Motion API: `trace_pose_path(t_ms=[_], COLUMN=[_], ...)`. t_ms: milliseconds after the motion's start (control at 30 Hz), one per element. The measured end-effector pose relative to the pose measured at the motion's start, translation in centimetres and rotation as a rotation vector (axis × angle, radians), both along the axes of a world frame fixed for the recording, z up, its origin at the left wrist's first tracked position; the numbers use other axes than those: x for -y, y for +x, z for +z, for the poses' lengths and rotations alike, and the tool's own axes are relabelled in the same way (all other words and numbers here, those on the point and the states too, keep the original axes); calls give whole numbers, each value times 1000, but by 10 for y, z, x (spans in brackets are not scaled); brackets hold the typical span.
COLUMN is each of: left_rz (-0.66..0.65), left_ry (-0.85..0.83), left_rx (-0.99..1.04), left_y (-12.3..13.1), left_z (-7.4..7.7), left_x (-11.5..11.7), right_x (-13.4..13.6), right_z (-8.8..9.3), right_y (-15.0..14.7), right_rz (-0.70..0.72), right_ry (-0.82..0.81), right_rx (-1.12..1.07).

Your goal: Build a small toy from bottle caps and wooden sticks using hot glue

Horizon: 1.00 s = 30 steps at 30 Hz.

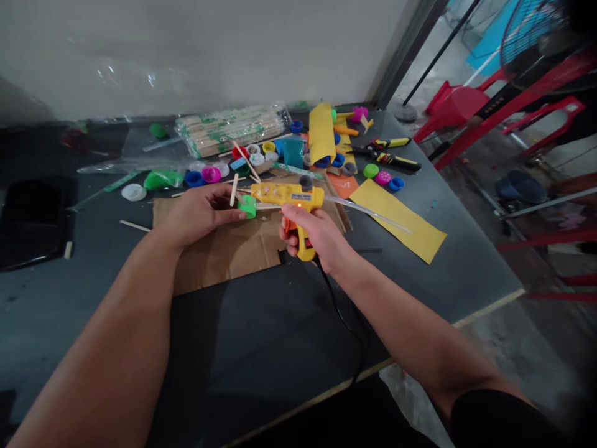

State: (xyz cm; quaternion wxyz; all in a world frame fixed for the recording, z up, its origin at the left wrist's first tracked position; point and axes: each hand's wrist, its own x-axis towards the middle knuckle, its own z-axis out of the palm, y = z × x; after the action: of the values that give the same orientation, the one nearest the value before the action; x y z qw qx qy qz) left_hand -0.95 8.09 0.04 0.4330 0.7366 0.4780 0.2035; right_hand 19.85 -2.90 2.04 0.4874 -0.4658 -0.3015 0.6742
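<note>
- While the left hand [200,213] pinched a green cap [249,207] between thumb and fingertips, closed on its rim, a thin wooden stick [234,190] rose just behind that cap; whether it was fixed to the cap or only held against it could not be told.
- The right hand [313,235] was wrapped shut round the grip of a yellow glue gun [290,196], with a small orange light glowing on the gun's body.
- The gun's long axis ran left to right across the view, nozzle pointing left, its tip touching or just beside the green cap. The cap therefore lay straight to the left of the right hand's fingers, and the left hand was the nearer of the two.
- A clear glue stick [373,214] trailed from the gun's back toward the right, over a yellow paper strip [405,227].
- Both hands hovered above a brown cardboard sheet [219,252] on the dark table [457,274]; a black cord [342,317] dropped from the gun toward the near edge.
- Beyond the hands lay scattered coloured caps [203,177] and a wrapped bundle of sticks [228,130]. Bare tabletop showed on the near side, and the table's right edge ran close past the paper.
</note>
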Motion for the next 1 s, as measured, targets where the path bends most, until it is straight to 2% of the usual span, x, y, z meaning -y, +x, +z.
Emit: trace_pose_path(t_ms=[1000], left_rz=[-2], left_ry=[18], left_rx=[-20], left_y=[2], left_z=[4], left_x=[2], right_x=[2], right_z=[0], right_y=[1], right_rz=[-10], right_ry=[20], right_rx=[-32])
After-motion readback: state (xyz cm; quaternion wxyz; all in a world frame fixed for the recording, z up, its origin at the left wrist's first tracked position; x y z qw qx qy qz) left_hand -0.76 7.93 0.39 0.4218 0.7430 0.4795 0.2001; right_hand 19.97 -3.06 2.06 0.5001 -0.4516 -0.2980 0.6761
